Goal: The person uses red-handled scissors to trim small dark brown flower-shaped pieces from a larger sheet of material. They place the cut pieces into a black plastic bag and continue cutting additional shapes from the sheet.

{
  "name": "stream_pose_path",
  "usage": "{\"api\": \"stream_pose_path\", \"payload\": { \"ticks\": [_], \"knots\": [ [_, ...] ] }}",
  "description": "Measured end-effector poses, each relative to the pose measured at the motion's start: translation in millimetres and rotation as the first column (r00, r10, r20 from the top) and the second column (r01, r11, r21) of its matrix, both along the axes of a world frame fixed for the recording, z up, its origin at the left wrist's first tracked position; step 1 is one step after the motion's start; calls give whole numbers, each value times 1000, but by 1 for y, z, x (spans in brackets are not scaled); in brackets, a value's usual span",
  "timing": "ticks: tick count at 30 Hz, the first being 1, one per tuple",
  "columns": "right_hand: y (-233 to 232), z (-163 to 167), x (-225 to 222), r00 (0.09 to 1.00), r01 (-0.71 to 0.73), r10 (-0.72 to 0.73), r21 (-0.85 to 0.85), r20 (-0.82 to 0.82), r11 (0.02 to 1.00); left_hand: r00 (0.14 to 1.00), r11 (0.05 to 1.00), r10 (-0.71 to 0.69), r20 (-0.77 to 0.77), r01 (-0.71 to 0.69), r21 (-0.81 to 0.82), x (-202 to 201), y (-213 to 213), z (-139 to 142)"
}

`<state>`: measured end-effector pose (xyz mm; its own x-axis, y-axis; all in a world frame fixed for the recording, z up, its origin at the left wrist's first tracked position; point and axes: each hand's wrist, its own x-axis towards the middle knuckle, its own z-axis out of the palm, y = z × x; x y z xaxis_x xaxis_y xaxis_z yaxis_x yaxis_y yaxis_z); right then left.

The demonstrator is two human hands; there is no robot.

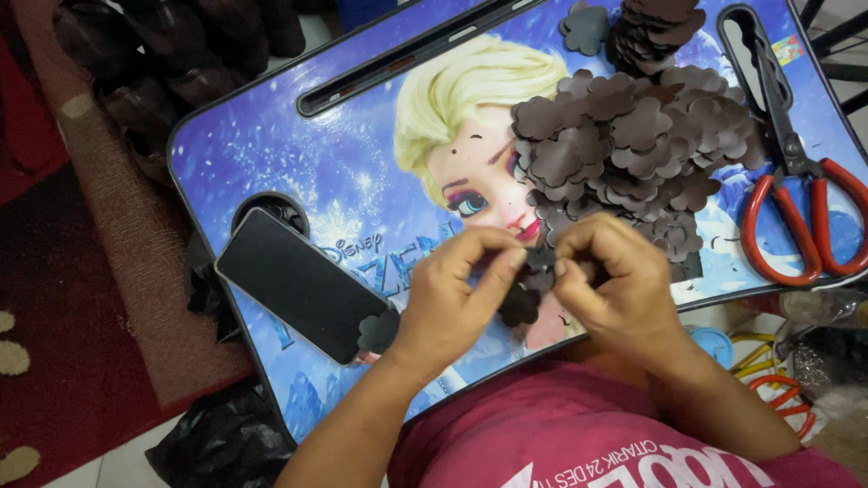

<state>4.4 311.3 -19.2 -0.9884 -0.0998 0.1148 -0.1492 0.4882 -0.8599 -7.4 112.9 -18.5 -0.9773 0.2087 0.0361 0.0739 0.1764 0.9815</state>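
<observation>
Both hands met low over the tabletop [271, 145]. The left hand [449, 294] and right hand [615, 285] each held a closed pinch grip on one small dark brown flower-shaped cutout [524, 298]. Beyond lay a black phone [298, 282], a heap of cutouts [633, 145], red-handled scissors [796, 181], and a red carpet [54, 298].

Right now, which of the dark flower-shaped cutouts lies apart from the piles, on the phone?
The single cutout on the corner of the black phone, beside the left hand. The others are heaped in the big pile or pinched between both hands.
</observation>
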Motion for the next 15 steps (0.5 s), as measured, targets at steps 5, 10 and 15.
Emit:
{"api": "stream_pose_path", "payload": {
  "ticks": [5,10,15],
  "knots": [
    [5,3,-3,999,-24,25,-60,25,998,997,997,72,-28,-72,-20,0,1,2],
    [-1,10,-1,998,-62,63,-127,10,990,991,996,47,-125,-56,-70,3,3,1],
    [-12,12,-2,996,75,-72,-68,45,995,995,1000,-19,-98,20,10,7,4,-4]
  ]
}}
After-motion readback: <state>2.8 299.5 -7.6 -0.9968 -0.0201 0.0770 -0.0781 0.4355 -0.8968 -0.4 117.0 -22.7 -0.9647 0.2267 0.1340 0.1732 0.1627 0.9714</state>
